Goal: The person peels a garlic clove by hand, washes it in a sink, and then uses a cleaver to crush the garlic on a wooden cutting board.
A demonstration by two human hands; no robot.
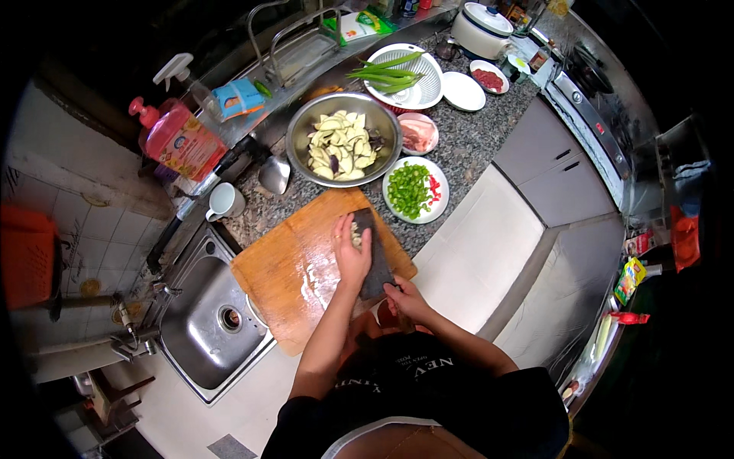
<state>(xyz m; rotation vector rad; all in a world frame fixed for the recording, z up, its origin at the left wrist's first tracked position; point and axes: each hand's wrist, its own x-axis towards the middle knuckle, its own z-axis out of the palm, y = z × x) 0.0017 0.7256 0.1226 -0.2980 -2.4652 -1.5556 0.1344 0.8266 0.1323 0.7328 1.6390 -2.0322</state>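
Note:
My right hand (pixel 407 300) is closed round the handle of a cleaver (pixel 370 264), whose broad dark blade lies over the right part of a wooden cutting board (pixel 287 264). Against the blade, the thumb and fingers of my left hand (pixel 352 256) curve round small pale chopped pieces, which look like garlic (pixel 356 234). The wet board surface shines to the left of that hand. Just beyond the board are a steel bowl (pixel 297 145) of sliced eggplant (pixel 344 145) and a white plate (pixel 417 217) with chopped green peppers (pixel 409 187) and some red pieces (pixel 434 189).
A steel sink (pixel 200 306) lies left of the board, with a white mug (pixel 225 201) and a metal spatula (pixel 274 174) near it. Farther back are a bowl of meat slices (pixel 417 133), a colander (pixel 428 84) with long green peppers, an empty plate (pixel 464 92) and a pot (pixel 482 32).

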